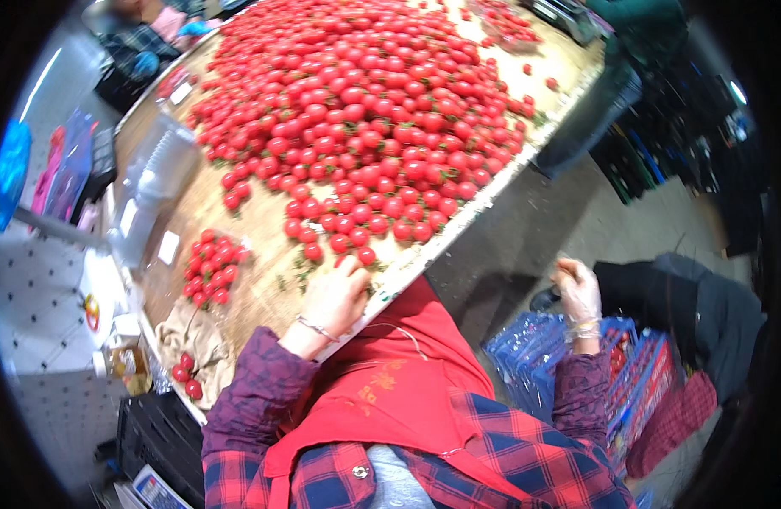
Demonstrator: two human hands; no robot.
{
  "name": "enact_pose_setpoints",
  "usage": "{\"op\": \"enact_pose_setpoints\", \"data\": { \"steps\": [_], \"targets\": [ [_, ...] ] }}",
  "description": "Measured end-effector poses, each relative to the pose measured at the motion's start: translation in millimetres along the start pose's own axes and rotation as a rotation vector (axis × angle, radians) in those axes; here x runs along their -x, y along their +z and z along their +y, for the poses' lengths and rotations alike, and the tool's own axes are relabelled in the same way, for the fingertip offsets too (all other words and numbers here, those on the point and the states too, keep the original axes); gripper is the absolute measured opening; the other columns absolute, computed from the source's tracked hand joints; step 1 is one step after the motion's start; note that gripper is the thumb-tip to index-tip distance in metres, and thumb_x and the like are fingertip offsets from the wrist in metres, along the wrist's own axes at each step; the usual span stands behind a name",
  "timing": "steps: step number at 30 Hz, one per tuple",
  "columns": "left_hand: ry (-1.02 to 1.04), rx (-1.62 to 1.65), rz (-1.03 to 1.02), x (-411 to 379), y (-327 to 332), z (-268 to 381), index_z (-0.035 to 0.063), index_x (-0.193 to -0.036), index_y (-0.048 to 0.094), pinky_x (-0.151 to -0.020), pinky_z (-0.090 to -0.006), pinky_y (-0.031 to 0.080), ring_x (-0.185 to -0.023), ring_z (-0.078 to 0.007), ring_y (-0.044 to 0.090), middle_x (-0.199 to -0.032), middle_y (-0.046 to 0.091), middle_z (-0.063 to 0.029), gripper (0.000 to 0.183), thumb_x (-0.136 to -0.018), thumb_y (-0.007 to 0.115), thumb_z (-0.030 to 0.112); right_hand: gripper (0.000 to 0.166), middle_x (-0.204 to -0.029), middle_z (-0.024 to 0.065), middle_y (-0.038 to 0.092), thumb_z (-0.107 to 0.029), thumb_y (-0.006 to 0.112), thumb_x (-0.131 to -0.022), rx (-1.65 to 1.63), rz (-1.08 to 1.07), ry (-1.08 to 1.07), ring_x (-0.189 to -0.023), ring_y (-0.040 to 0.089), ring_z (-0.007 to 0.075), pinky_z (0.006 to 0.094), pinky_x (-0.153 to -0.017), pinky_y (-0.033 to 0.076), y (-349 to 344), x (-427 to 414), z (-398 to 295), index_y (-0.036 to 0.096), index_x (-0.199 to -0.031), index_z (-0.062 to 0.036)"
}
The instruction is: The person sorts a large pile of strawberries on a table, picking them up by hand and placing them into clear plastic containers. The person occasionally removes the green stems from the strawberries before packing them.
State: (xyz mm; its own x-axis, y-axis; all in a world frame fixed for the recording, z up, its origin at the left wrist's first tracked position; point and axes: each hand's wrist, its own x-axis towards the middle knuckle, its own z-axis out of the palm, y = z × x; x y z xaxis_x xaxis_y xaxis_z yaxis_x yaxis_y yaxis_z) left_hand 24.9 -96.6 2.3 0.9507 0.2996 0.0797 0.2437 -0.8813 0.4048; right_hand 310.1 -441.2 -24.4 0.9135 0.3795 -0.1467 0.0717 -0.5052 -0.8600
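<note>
My left hand [339, 289], with a bracelet at the wrist, rests at the near edge of the wooden table [257, 318], its fingers curled by the nearest cherry tomatoes. Whether it holds one is hidden. My right hand [576, 283], in a clear thin glove, is raised off the table to the right with fingers bent; nothing can be made out in it. A large heap of cherry tomatoes [365, 108] covers much of the table. A clear container of cherry tomatoes [215, 267] stands left of my left hand. Stacked clear plastic containers [155, 172] lie behind it.
A beige cloth [206, 343] with several tomatoes lies at the near left corner. Blue crates [530, 350] stand at lower right, beside a bent-over person [683, 305]. Another person in green [651, 32] stands at the far right. Black crates [161, 439] are at lower left.
</note>
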Motion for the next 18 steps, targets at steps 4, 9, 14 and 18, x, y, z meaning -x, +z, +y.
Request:
{"op": "enact_pose_setpoints", "data": {
  "steps": [4,9,14,18],
  "targets": [
    [-0.159,0.056,0.108,13.4,-3.6,-3.9,0.0078,-0.099,0.062,-0.066,-0.0444,0.053,-0.075,-0.0346,0.064,-0.098,0.057,-0.0123,0.022,-0.078,0.066,0.014,0.024,-0.103,0.0080,0.068,-0.007,0.064,-0.088,-0.046,-0.410,-0.345,-0.094,0.064,0.0142,0.0286,-0.084,0.052,104.8,1.8,-133.6,0.066,-0.111,0.0027],
    [-0.346,0.099,0.249,18.7,-6.0,-27.9,0.0094,-0.117,0.058,-0.071,-0.0499,0.054,-0.083,-0.0394,0.064,-0.105,0.054,-0.0171,0.040,-0.077,0.066,0.015,0.023,-0.099,0.0210,0.067,-0.007,0.060,-0.082,0.143,-0.492,-0.966,-0.089,0.065,0.0370,0.0437,-0.082,0.052,197.4,-9.8,-171.5,0.066,-0.103,-0.0005],
    [-0.434,0.062,0.342,17.2,3.1,-36.8,0.0078,-0.119,0.052,-0.075,-0.0507,0.054,-0.091,-0.0414,0.063,-0.114,0.051,-0.0182,0.044,-0.078,0.067,0.013,0.045,-0.101,0.0226,0.065,-0.021,0.065,-0.078,0.577,-0.457,-0.968,-0.094,0.064,0.0392,0.0456,-0.082,0.053,239.2,2.6,-185.4,0.061,-0.116,0.0013],
    [-0.525,0.118,0.344,17.5,7.6,-47.4,0.0068,-0.114,0.049,-0.074,-0.0513,0.054,-0.089,-0.0420,0.063,-0.111,0.052,-0.0178,0.040,-0.079,0.067,0.012,0.055,-0.109,0.0238,0.063,-0.025,0.067,-0.078,0.726,-0.504,-0.800,-0.098,0.063,0.0393,0.0464,-0.083,0.053,241.1,19.2,-194.4,0.056,-0.123,0.0035]
  ]
}}
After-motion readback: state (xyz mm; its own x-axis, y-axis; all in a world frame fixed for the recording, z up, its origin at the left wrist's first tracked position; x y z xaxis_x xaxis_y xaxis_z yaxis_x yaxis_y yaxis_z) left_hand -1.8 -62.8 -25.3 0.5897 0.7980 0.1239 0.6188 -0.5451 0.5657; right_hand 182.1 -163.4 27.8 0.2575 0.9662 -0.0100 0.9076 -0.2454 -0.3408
